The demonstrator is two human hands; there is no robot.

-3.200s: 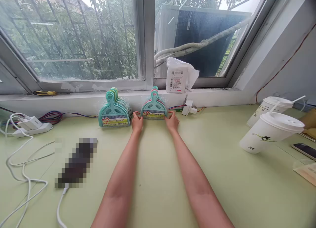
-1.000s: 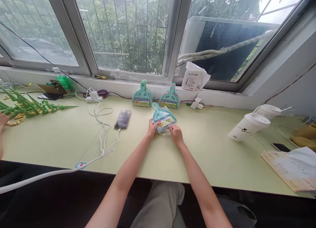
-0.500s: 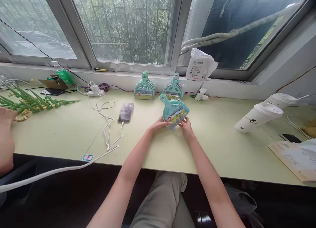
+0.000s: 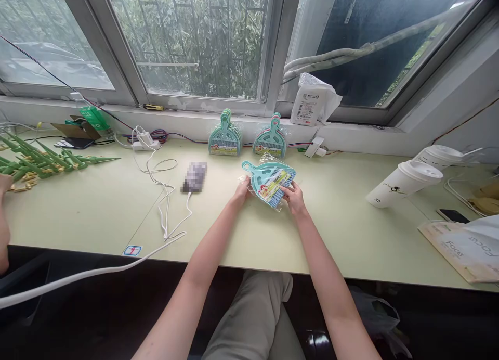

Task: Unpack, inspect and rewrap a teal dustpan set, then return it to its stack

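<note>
A teal dustpan and brush set [image 4: 268, 181] in clear plastic wrap lies tilted over the table, its handle toward the upper left and its blue bristles toward the lower right. A yellow printed label crosses its front. My left hand [image 4: 242, 189] is closed on the wrapped set's left edge, fingers partly hidden behind the film. On the lower right edge, by the bristles, my right hand [image 4: 295, 197] grips it. Behind it, two stacks of similar wrapped sets stand upright: a left stack [image 4: 225, 137] and a right stack [image 4: 271, 139].
Left of my hands are a blurred device [image 4: 195, 177] and a white cable [image 4: 171, 204]. Green spiky pieces [image 4: 50, 162] lie farther left, near another person's hand [image 4: 3, 214]. To the right stand white cups [image 4: 405, 184], beside a paper bag [image 4: 456, 248]. A wrapped package [image 4: 312, 102] leans at the window.
The dustpan and brush set has tipped flatter, its handle swinging down and left. My left hand has shifted left and slightly up along its edge. The view has moved slightly.
</note>
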